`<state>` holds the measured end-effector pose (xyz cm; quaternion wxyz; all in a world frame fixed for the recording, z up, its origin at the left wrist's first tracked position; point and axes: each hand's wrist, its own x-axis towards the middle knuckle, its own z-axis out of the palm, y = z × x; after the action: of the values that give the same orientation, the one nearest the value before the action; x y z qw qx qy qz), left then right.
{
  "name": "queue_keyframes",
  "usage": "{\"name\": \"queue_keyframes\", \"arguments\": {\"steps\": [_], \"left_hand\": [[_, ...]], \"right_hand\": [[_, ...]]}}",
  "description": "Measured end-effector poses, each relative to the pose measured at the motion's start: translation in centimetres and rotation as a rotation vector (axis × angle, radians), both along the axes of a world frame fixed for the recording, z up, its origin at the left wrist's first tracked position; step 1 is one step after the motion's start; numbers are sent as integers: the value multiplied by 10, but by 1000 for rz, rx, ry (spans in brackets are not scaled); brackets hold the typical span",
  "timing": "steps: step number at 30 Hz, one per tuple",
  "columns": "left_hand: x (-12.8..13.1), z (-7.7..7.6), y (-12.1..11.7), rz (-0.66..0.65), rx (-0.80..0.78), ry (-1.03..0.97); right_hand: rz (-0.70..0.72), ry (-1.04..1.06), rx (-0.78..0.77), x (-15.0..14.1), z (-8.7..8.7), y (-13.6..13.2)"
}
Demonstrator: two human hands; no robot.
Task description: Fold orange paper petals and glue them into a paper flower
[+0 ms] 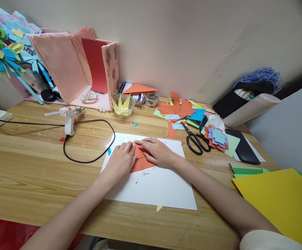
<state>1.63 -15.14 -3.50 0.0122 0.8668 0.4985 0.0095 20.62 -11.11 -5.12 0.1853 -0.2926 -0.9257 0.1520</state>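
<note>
A folded piece of orange paper (143, 165) lies on a white sheet (163, 189) in the middle of the table. On its left edge, my left hand (123, 159) presses down with bent fingers closed on the paper. My right hand (157, 152) reaches over its upper right side, thumb and fingers holding the fold near the top point. The fingertips of both hands meet close together there, and they hide part of the paper. Small blue and orange scraps are scattered on the white sheet.
A white hot glue gun (69, 119) stands left with its looping black cable (85, 161). Black scissors (198, 141), a pile of paper scraps (178, 108) and a layered paper flower (216, 136) lie right. Yellow paper (278, 201) covers the right corner; a pink box (54, 62) stands behind.
</note>
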Motion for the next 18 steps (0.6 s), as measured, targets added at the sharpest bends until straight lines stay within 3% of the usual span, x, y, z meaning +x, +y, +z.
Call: {"name": "queue_keyframes", "arguments": {"steps": [5,13,18], "left_hand": [[-9,3,8,-2,-72,-146],[-24,7,17,131,-190,-347],[-26,9,18,129,-167,-321]], "right_hand": [[32,-41,23,2,-4,2],[24,-45,43,2,-4,2],[25,-60,52,2,-2,1]]}}
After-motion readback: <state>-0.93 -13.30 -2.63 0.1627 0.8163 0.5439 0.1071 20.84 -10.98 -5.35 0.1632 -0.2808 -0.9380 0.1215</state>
